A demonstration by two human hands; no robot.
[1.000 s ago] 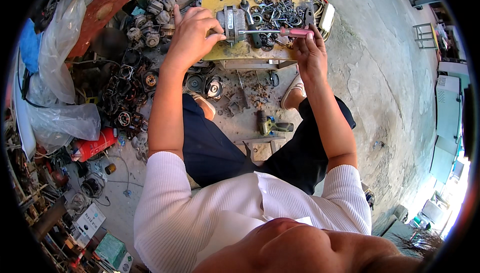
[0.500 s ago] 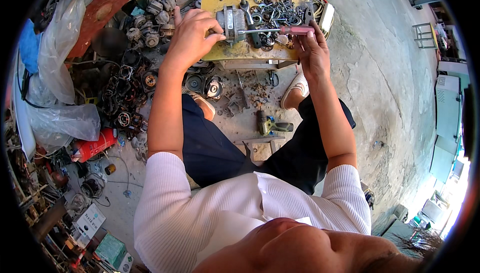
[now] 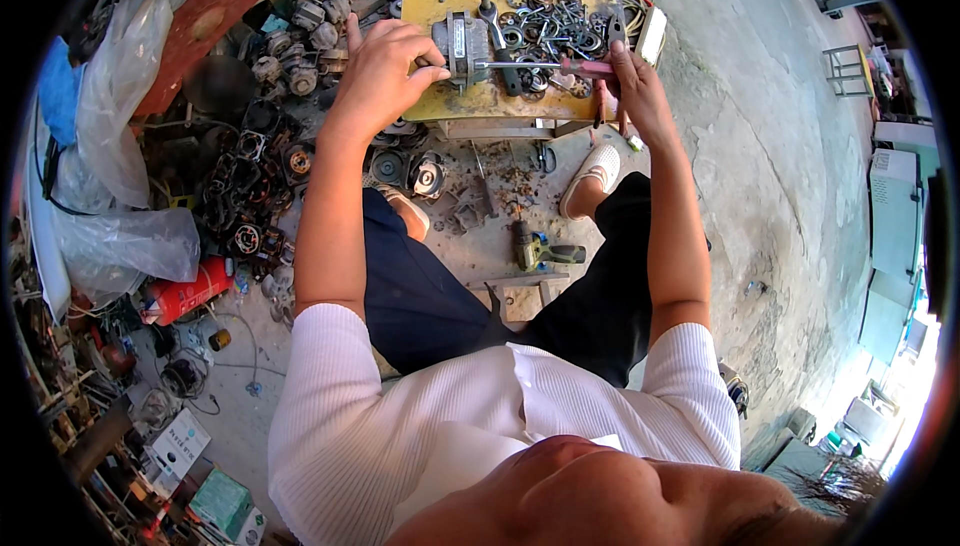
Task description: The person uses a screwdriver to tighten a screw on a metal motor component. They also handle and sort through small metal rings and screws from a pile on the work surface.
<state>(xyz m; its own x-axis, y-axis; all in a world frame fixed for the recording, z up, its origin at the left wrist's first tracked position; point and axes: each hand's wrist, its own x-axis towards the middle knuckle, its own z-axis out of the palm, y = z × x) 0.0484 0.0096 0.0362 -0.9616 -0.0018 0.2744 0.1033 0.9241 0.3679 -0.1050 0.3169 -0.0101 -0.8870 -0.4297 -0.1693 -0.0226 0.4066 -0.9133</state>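
Note:
A grey cylindrical metal motor housing with a pale label stands on the small yellow table. My left hand grips its left side, with curled fingers and the thumb at its lower edge. In my right hand is a screwdriver, fingers closed on the end of its pink handle. Its shaft runs level to the left, and the tip meets the housing's lower right side. A ratchet wrench lies under the shaft, beside the housing. To its right are heaped metal rings, washers and small parts.
Red-handled pliers hang at the table's right front edge. A green and black cordless drill lies on the floor between my feet. Old motor parts pile up on the left, near clear plastic sheeting and a red container.
My right hand has shifted a little right, and its grip has changed to the end of the screwdriver handle. The pliers' handles now show below it. My left hand stays put on the housing.

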